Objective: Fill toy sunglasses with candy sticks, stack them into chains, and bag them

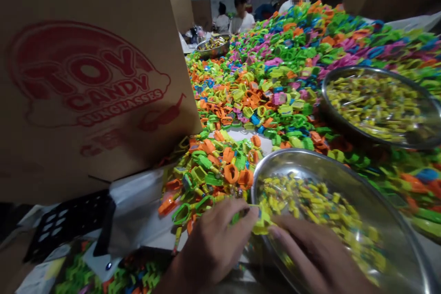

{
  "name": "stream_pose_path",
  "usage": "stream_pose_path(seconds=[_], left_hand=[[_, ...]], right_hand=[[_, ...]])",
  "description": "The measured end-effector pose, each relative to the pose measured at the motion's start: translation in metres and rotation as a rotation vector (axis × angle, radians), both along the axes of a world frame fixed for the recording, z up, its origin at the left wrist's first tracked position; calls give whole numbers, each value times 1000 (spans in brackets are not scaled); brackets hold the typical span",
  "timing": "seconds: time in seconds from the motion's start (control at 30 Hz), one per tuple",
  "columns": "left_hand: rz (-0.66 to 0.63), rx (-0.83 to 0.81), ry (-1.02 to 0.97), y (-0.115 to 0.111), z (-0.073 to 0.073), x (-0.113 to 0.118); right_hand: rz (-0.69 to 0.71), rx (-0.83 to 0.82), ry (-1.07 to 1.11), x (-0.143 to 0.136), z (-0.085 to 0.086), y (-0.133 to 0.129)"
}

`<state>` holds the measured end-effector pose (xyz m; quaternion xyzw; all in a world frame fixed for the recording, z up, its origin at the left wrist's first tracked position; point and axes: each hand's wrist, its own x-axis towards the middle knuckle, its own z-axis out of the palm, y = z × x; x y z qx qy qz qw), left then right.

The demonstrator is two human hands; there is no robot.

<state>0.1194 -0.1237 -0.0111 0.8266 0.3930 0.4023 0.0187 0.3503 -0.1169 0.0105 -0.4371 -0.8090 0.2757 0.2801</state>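
My left hand is closed with thumb and forefinger pinching a small yellow-green plastic toy. My right hand meets it from the other side, with its fingertips at the toy's right end. Both hands are over the near left rim of a steel bowl. Inside that bowl lie many small yellow wrapped pieces. Just beyond my left hand is a loose heap of orange, green and yellow plastic toys, some with wrapped pieces at their ends. My fingers partly hide the held toy.
A cardboard box printed "TOY CANDY SUNGLASSES" stands at left. A large mound of colourful toys fills the back and right. A second steel bowl of yellow pieces sits right, another bowl farther back. People are in the background.
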Motion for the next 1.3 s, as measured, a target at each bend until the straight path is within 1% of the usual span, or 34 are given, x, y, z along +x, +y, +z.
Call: stream_pose_path(seconds=[0.07,0.13,0.23,0.3,0.37,0.47,0.53,0.6,0.67,0.8,0.93,1.03,1.13,1.23,1.3], left_hand=[[-7,-35,18,-5,-2,-7],[9,-108,31,-9,-4,-21],[103,-222,19,-12,-7,-53],[157,-236,21,-8,-8,-74],[176,-208,50,-1,-9,-89],[150,-209,105,12,-9,-96],[134,-247,123,20,-9,-95],[131,-292,128,26,-9,-93],[142,-308,135,29,-8,-91],[157,-315,127,31,-3,-90],[147,-367,67,38,0,-89],[132,-377,36,42,-2,-90],[138,-341,-9,44,-5,-92],[163,-309,-56,44,-4,-94],[155,-313,-69,50,2,-92]], right_hand=[[20,-24,-32,2,-7,-2],[-3,-26,-86,10,-19,-3],[-95,-24,-215,33,-46,1],[-131,-18,-308,52,-68,7],[-118,-20,-380,68,-89,13],[-73,-11,-430,83,-114,18],[-54,44,-437,86,-126,18],[-48,115,-426,87,-135,16],[-27,144,-405,90,-140,14],[13,105,-405,101,-142,8],[-25,123,-447,113,-144,5],[-38,94,-475,123,-150,6],[-29,44,-498,132,-155,9],[-62,61,-500,130,-155,8],[-79,98,-493,124,-152,7]])
